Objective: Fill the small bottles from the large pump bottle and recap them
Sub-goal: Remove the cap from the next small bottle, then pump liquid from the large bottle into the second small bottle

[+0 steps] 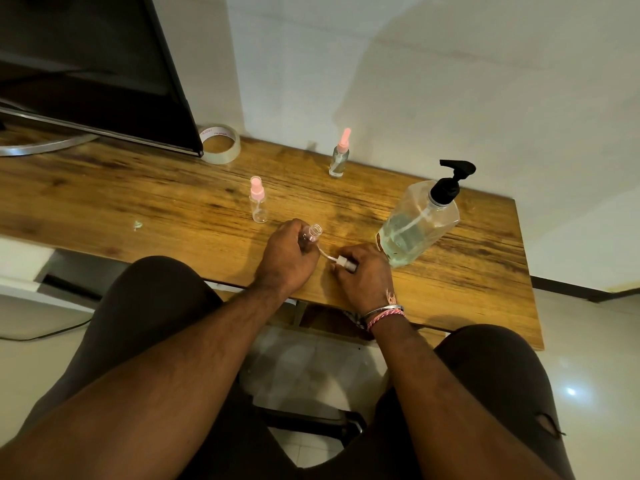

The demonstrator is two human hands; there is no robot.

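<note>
The left hand [285, 252] is curled round a small open bottle [311, 235], holding it near the front of the worktop [138, 195] with its bare threaded neck tilted up and toward the right. The right hand [362, 271] grips that bottle's spray cap [344, 263] in bent fingers, its thin dip tube [325, 254] trailing out toward the left hand, clear of the neck. The step in hand looks like uncapping before a fill. The large pump bottle [420, 220] stands just beside the right hand, leaning in this wide view, its black pump head [450, 181] up and about a third of clear liquid left.

To do it well, the person would best set the cap down with the tube off the wood, or keep it in the fingers, then bring the open neck right under the pump spout and hold the bottle upright. Short, gentle presses suit so narrow a mouth; a hard stroke may overshoot. Two capped bottles stand farther back: a near one [258, 204] that looks empty and a far one [339, 157] by the wall, its contents unclear
</note>
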